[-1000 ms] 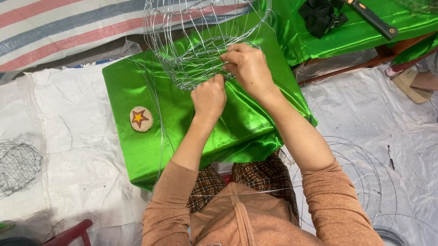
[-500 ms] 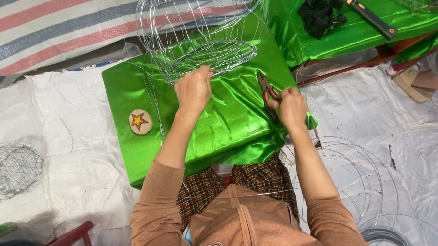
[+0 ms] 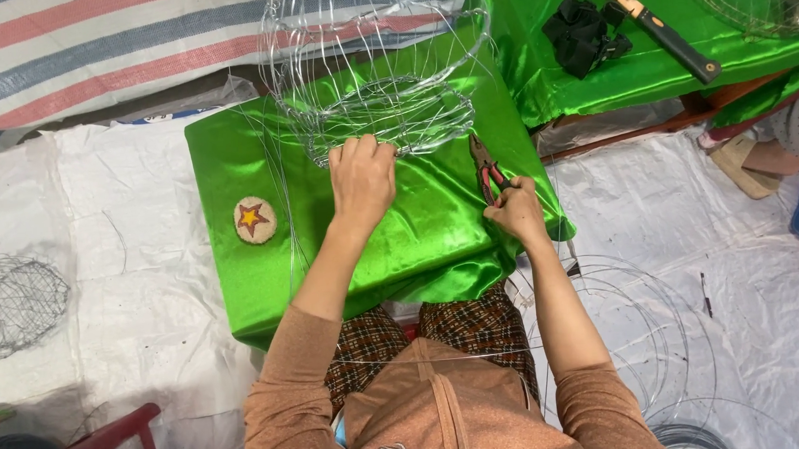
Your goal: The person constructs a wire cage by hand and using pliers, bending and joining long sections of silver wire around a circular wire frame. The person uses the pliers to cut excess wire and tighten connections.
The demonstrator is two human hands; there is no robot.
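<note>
Gripping wire basket frame (image 3: 375,82), left hand (image 3: 361,177); right hand (image 3: 514,212) clasps pliers (image 3: 485,169).

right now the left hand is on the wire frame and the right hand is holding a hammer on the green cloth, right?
Not quite. In the head view the right hand holds red-handled pliers, not a hammer. The left hand is on the wire frame, over the green cloth.

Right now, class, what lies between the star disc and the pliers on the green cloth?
In the head view, the left hand and forearm; otherwise bare cloth.
</note>
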